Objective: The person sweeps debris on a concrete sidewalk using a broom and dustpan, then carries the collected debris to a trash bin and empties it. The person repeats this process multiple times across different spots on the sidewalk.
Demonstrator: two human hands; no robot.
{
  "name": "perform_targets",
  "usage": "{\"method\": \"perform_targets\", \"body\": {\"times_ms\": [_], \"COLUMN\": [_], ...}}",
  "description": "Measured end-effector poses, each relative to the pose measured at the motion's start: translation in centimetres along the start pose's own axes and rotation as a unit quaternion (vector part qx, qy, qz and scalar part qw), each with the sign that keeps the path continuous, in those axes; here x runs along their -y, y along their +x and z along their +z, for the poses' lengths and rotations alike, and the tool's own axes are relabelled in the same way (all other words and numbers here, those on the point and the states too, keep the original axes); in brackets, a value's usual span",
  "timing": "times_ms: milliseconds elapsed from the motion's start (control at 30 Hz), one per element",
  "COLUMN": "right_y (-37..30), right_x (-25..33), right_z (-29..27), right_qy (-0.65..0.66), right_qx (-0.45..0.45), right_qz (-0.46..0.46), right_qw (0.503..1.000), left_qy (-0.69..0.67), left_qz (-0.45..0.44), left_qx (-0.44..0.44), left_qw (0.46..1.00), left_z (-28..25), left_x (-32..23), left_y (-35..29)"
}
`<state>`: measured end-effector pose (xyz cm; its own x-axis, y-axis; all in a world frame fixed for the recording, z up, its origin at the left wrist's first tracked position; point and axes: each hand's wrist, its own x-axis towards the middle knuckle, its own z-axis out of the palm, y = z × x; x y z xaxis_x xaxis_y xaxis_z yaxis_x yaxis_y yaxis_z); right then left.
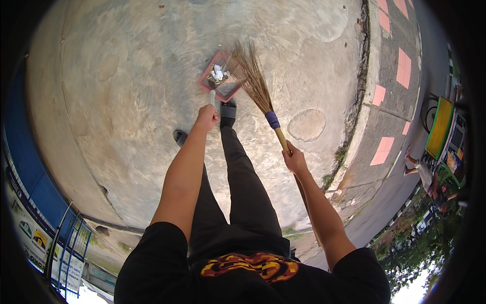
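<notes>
My left hand (206, 117) is closed round the pale handle of a pink dustpan (207, 71), which rests on the concrete just ahead of my feet. Inside the pan lie crumpled white paper (218, 73) and small bits of litter. My right hand (294, 158) grips the wooden handle of a stick broom (258, 87), bound with a purple band below its bristles. The broom slants up and to the left, and its bristle tips reach the right side of the dustpan. Part of the handle behind my right forearm is hidden.
Worn concrete ground (136, 91) spreads around me. A cracked gutter line (360, 76) runs along the right, beside paving with pink tiles (403, 68). Beyond it, a person (424, 172) is near a green and yellow cart (439, 129) on the road. A blue wall (38, 157) stands at left.
</notes>
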<state>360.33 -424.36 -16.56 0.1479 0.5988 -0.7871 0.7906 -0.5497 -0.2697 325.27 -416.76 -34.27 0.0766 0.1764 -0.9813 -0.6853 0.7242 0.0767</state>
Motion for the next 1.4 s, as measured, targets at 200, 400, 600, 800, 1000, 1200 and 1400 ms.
{"method": "perform_targets", "body": {"times_ms": [200, 400, 600, 800, 1000, 1200, 1400], "right_y": [-7.9, -10.8, -10.9, -7.8, -4.5, -5.3, -1.6], "right_x": [0.3, 6.8, 17.4, 31.9, 48.7, 63.4, 77.5], "right_z": [1.1, -2.8, -6.3, -7.2, -4.5, -4.5, -3.1], "right_qy": [-0.008, -0.098, -0.202, -0.211, -0.242, -0.237, -0.207], "right_qx": [0.069, 0.069, 0.077, 0.079, 0.093, 0.184, 0.193], "right_qz": [0.002, -0.094, -0.226, -0.375, -0.439, -0.298, -0.289], "right_qw": [0.998, 0.988, 0.95, 0.899, 0.861, 0.906, 0.914], "left_qy": [-0.079, -0.214, -0.357, -0.474, -0.499, -0.51, -0.544], "left_qz": [-0.023, -0.01, 0.088, 0.146, 0.211, 0.22, 0.216], "left_qx": [0.016, 0.06, 0.098, 0.077, 0.064, 0.062, 0.029], "left_qw": [0.996, 0.975, 0.925, 0.865, 0.838, 0.829, 0.81], "left_z": [-4.0, -10.9, -15.7, -19.7, -22.8, -27.0, -29.0], "left_x": [-0.3, -1.8, -6.4, -15.2, -27.5, -39.4, -51.5], "left_y": [-2.7, -9.7, -17.7, -24.0, -25.4, -24.3, -22.4]}}
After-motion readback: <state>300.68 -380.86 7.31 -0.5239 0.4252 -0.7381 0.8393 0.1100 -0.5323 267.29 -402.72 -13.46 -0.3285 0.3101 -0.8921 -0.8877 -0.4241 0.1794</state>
